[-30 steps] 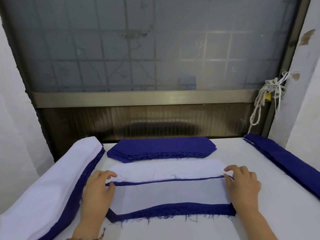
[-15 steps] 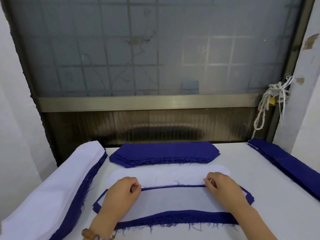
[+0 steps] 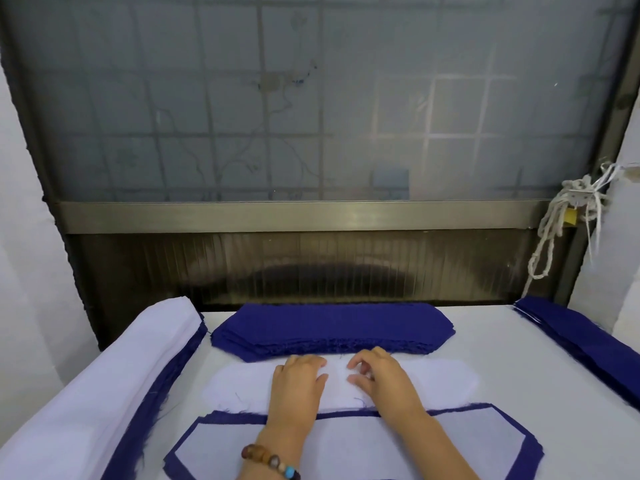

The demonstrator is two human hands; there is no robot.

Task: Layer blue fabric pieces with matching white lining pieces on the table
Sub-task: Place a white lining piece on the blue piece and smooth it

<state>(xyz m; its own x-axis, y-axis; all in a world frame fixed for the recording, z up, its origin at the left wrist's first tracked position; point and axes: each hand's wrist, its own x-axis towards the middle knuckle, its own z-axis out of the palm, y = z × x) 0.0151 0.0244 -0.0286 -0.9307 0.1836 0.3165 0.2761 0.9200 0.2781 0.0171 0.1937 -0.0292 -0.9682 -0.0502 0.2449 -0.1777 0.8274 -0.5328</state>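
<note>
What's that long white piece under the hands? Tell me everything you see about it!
The white lining piece is a long cloth strip with rounded ends, lying flat on the table between the blue stack behind and the layered blue piece in front. The left hand rests flat on its middle; the bent fingers of the right hand touch it.

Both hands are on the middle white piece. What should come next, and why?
Probably reach a little farther and take the top piece off the blue stack. The near blue piece already carries its white lining, so a fresh blue layer seems due, and the left hand and right hand rest just short of that stack.
</note>
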